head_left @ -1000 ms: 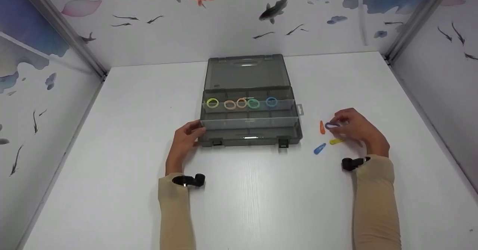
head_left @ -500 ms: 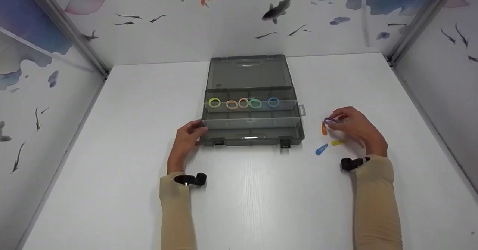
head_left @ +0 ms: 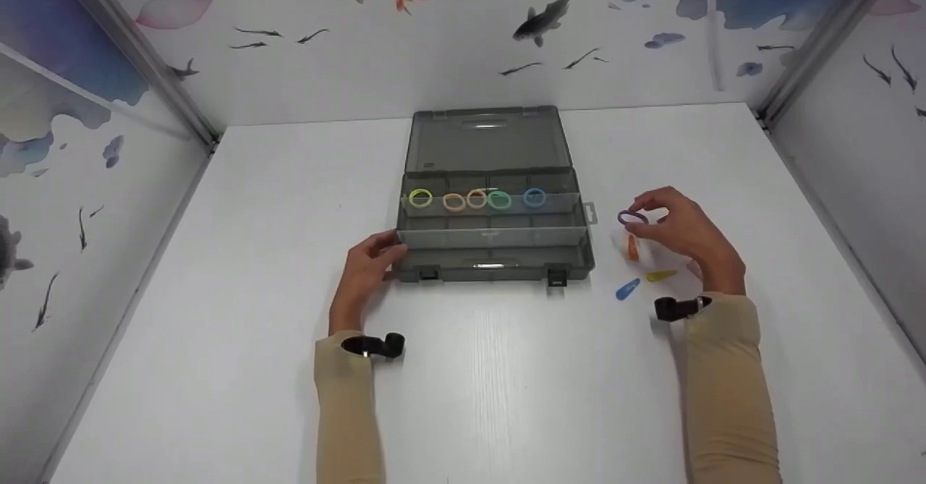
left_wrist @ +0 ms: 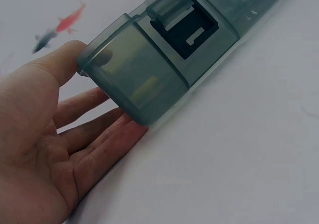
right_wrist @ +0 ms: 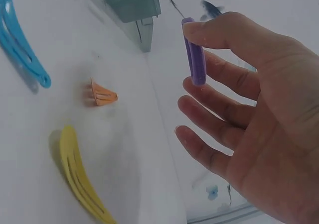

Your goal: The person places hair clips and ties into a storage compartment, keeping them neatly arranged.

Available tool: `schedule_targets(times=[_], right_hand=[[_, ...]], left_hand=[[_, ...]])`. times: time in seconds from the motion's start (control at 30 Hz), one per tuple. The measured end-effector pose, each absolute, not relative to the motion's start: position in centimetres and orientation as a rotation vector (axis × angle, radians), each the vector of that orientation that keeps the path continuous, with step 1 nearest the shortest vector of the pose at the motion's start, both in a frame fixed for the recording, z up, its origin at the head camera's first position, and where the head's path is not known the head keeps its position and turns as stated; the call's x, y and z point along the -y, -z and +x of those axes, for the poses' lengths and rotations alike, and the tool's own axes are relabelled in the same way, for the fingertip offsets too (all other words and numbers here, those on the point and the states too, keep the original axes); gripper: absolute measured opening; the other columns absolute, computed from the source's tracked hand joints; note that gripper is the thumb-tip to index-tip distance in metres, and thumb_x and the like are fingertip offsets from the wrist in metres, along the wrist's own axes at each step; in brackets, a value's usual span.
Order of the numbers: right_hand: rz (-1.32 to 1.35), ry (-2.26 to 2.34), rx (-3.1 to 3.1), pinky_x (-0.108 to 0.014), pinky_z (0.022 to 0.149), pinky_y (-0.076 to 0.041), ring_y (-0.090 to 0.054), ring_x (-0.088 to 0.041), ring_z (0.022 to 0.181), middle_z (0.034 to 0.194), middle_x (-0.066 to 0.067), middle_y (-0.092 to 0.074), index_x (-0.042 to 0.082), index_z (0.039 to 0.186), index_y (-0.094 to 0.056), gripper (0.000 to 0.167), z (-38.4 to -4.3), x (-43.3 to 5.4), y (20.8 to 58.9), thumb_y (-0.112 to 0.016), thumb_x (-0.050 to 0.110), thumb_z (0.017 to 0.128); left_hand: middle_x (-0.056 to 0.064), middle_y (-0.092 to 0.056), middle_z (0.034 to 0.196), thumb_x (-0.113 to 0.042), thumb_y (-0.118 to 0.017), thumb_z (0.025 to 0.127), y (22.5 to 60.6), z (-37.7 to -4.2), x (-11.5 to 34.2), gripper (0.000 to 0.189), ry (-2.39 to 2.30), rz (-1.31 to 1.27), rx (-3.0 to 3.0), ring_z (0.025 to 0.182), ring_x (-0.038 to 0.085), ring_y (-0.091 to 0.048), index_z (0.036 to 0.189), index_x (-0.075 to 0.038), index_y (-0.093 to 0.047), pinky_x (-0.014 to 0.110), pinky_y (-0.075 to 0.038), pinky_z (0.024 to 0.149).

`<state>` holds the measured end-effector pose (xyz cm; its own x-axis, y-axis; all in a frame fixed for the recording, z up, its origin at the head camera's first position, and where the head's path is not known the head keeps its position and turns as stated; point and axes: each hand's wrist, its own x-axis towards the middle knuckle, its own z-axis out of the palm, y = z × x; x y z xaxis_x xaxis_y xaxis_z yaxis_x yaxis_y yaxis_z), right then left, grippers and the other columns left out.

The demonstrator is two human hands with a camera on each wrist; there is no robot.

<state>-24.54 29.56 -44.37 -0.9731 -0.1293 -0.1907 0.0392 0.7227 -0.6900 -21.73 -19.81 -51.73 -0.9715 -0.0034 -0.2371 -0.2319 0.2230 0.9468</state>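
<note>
My left hand (head_left: 369, 263) grips the front left corner of an open grey see-through storage box (head_left: 474, 275). In the left wrist view its thumb hooks over the rim and its fingers lie along the outer side. Right of the box, my right hand (head_left: 684, 225) pinches a purple hair tie (right_wrist: 196, 59) between thumb and fingers, raised above the table. Below it lie an orange hair clip (head_left: 633, 248), a yellow snap clip (head_left: 661, 276) and a blue snap clip (head_left: 628, 289). Inside the box's back row are yellow, peach, green and blue hair ties (head_left: 489, 200).
The box lid (head_left: 489, 140) lies folded back towards the rear wall. Clear dividers (head_left: 499, 236) split the box into rows, and the front rows show bare. A hanging tab (head_left: 590, 213) juts from the right side. Printed panels enclose the white table (head_left: 463, 397).
My right hand has lifted the purple hair tie up and away from beside the orange clip, slightly towards the back. The left hand keeps its place at the box corner. The view shifts slightly.
</note>
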Motion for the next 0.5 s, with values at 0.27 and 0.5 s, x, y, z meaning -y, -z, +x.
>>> schedule_targets(times=[0.27, 0.5], right_hand=[[-0.186, 1.103, -2.773, -0.058, 0.109, -0.04, -0.046, -0.041, 0.129, 0.143, -0.016, -0.047, 0.008, 0.126, -0.059, 0.043, -25.9, -27.3, 41.9, -0.072, 0.031, 0.093], [-0.279, 1.062, -2.84, -0.059, 0.113, -0.037, -0.046, -0.039, 0.13, 0.136, -0.018, -0.052, 0.004, 0.119, -0.063, 0.035, -28.1, -25.3, 40.8, -0.073, 0.024, 0.092]], left_hand=[[0.008, -0.059, 0.142, -0.03, -0.067, 0.097, 51.5, -21.8, 19.9, 0.049, -1.852, -0.234, -2.311, 0.127, 0.024, -0.057, 0.142, -0.015, -0.056, 0.038, -0.053, 0.096], [0.009, -0.057, 0.144, -0.031, -0.066, 0.097, 51.6, -21.9, 19.5, 0.051, -1.841, -0.227, -2.306, 0.129, 0.024, -0.056, 0.144, -0.015, -0.054, 0.035, -0.054, 0.094]])
